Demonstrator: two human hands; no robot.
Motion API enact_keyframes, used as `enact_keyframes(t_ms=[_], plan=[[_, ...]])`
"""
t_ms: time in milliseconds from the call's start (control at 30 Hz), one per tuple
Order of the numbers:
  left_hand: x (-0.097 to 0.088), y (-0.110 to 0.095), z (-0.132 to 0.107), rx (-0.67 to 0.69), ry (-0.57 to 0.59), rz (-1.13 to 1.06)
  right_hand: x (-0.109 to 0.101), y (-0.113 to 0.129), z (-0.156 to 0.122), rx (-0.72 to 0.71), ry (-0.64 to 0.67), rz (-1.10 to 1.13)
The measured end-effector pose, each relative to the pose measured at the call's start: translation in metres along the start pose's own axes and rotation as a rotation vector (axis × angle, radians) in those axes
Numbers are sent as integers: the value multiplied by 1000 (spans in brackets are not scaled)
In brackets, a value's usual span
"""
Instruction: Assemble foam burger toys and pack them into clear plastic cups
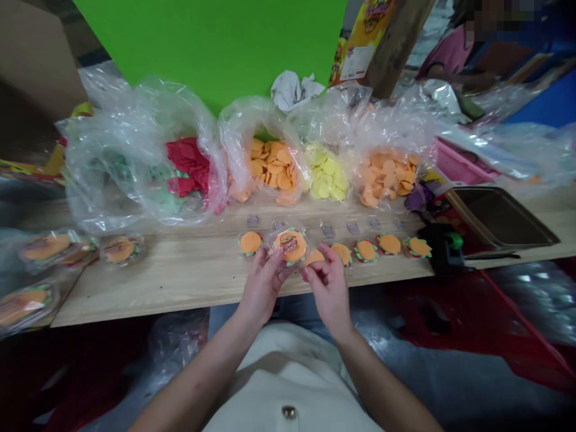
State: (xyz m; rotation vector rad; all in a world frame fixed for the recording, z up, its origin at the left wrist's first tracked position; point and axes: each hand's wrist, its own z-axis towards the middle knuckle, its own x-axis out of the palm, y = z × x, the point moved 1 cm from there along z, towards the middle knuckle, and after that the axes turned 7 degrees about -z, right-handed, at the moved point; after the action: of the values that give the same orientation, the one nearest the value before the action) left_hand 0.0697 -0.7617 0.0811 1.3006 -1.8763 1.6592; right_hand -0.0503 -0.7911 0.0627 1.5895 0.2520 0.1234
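My left hand (265, 279) is closed on a clear plastic case (274, 240), tilted up above the table. Inside is a toy burger (294, 246) with an orange bun and green edge, and a printed burger label shows on its front. Close beside it, my right hand (329, 282) has its fingers curled in. A partly hidden toy burger (314, 258) shows right at these fingertips; whether they grip it I cannot tell. More toy burgers stand in a row along the table, one (251, 243) to the left and several (389, 243) to the right.
Behind the row lie small clear plastic pieces (327, 230). Plastic bags hold red pieces (189, 165), orange pieces (274, 165), yellow pieces (327, 174) and more orange pieces (389, 174). Cased burgers (121, 249) sit at left. A dark tray (508, 216) and pink box (463, 162) are right.
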Motion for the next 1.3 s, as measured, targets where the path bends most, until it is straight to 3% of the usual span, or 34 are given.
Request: enact_keyframes(t_ms=[333, 500, 567, 667, 800, 900, 1000, 1100, 1200, 1300], plan=[[-6, -3, -3, 15, 8, 15, 11, -14, 8, 49, 78, -14], [-12, -12, 3, 56, -47, -39, -6, -15, -1, -58, -140, -364], [-13, -15, 4, 97, -60, -23, -7, -8, -6, -83, -148, -439], [-15, -17, 1, 142, -98, 9, 5, 2, -5, -5, -1, -371], [-17, -19, -5, 175, -82, 29, 30, 6, 7, 187, 176, -65], [-21, -25, -6, 161, -54, 15, 43, 3, 16, 228, 220, 125], [-30, -37, -8, 156, -62, 10, 56, -1, 20, 227, 390, 242], [-52, -51, -23, 170, -133, 12, 80, -6, 12, 235, 609, 170], [-96, -70, -45, 167, -272, 15, 113, -18, -8, 271, 861, -44], [-160, -110, -69, 282, -631, 78, 141, -33, -30, 53, 1164, -334]])
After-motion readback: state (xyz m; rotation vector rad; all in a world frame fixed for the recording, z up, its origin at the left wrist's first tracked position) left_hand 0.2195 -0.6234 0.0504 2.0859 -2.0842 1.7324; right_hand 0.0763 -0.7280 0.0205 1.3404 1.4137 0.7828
